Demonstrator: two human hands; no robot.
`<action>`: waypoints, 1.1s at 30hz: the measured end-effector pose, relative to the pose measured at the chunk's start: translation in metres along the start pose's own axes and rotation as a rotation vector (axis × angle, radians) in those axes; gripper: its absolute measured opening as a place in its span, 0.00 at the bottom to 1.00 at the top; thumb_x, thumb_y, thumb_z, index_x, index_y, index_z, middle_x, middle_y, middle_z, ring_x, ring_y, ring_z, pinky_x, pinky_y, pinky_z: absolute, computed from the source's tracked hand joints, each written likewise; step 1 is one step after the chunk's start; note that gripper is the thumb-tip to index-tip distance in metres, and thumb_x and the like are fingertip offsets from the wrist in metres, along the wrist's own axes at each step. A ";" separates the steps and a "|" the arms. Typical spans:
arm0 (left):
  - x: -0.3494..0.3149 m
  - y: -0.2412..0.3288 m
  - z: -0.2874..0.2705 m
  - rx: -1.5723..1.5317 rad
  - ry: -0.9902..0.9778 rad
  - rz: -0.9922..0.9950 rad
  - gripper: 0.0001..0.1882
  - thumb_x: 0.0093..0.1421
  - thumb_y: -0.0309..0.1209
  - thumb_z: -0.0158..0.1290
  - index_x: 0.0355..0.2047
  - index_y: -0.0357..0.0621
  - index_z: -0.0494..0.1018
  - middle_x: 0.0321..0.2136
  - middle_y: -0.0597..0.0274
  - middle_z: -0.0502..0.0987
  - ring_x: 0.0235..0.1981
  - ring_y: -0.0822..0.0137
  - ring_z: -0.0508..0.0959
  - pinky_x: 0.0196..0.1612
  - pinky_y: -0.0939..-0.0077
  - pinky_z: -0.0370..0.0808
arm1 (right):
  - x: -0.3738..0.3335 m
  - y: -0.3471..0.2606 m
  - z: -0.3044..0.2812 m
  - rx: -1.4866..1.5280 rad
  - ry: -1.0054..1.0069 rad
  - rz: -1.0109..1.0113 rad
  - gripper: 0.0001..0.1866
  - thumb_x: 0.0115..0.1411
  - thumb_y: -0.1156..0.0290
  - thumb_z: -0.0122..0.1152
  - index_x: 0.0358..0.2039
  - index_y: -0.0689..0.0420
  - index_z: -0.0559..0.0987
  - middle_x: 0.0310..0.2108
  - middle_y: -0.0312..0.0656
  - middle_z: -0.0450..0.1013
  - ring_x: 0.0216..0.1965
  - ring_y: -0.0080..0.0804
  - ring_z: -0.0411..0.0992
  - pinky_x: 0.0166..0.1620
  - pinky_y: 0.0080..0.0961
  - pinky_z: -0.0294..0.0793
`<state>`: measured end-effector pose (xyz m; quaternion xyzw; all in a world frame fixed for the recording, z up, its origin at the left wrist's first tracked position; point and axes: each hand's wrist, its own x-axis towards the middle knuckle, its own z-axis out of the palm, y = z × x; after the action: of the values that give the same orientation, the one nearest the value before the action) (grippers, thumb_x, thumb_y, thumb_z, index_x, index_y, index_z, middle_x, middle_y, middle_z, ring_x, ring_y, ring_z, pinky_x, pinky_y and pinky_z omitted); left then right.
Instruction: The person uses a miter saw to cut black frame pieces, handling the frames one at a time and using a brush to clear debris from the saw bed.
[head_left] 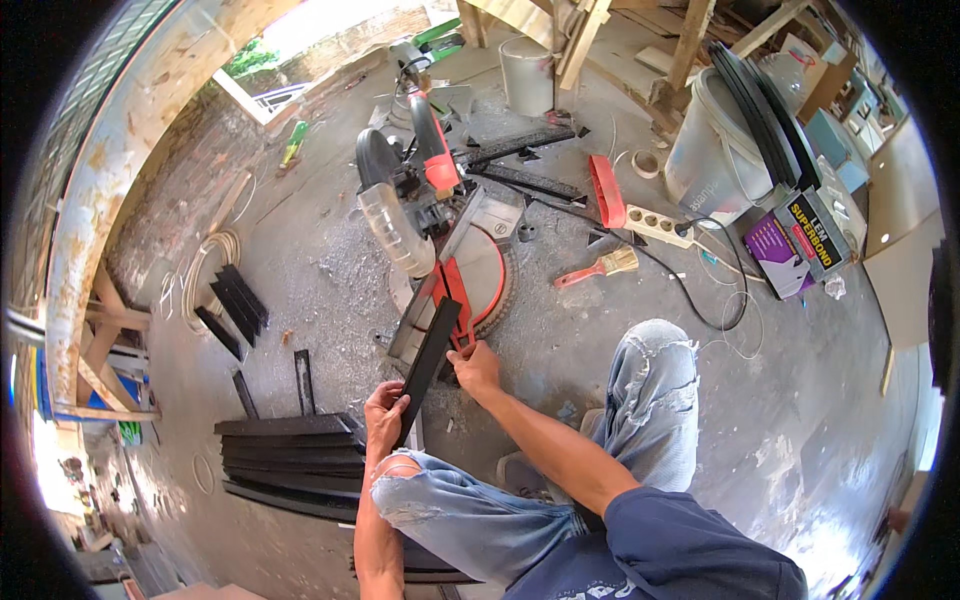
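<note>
A long black strip (432,345) slants over the front of a red and grey miter saw (440,180). My left hand (384,412) is closed around its near part, above my bent left knee. My right hand (475,370) has curled fingers beside the strip's right edge, at the front of the saw's red table (462,290). Whether those fingers pinch the strip or the red part of the saw, I cannot make out. The saw's head is raised, with a clear plastic guard (395,228) on its left side.
A stack of black strips (290,455) lies left of my knee, shorter pieces (240,300) beyond it. Black offcuts (530,182) lie behind the saw. To the right are a paintbrush (598,268), a power strip (658,226) with a black cord, a bucket (712,150) and a purple box (778,252).
</note>
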<state>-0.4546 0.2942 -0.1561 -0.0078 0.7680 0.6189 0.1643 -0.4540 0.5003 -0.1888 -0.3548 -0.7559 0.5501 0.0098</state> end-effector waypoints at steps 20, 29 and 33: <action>0.068 -0.014 -0.007 0.397 0.197 -0.071 0.12 0.56 0.27 0.62 0.36 0.31 0.75 0.29 0.59 0.79 0.31 0.72 0.77 0.37 0.78 0.74 | 0.086 -0.030 0.036 0.046 -0.044 -0.108 0.14 0.56 0.66 0.64 0.30 0.65 0.77 0.22 0.50 0.76 0.29 0.46 0.77 0.36 0.39 0.73; 0.075 -0.019 -0.011 0.421 0.119 -0.097 0.13 0.59 0.35 0.60 0.29 0.35 0.77 0.20 0.75 0.71 0.23 0.81 0.65 0.25 0.81 0.60 | 0.094 -0.019 0.048 0.385 -0.002 0.053 0.13 0.57 0.63 0.63 0.28 0.62 0.79 0.21 0.48 0.76 0.26 0.44 0.77 0.33 0.39 0.71; 0.073 -0.007 -0.001 0.371 0.107 -0.100 0.14 0.59 0.36 0.61 0.29 0.36 0.77 0.21 0.76 0.70 0.23 0.81 0.64 0.25 0.81 0.60 | 0.095 -0.016 0.046 0.487 -0.013 0.084 0.14 0.59 0.61 0.62 0.30 0.62 0.79 0.18 0.43 0.76 0.19 0.33 0.77 0.28 0.32 0.72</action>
<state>-0.5226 0.3061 -0.1814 -0.0484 0.8751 0.4566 0.1526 -0.5517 0.5117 -0.2296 -0.3695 -0.5857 0.7183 0.0676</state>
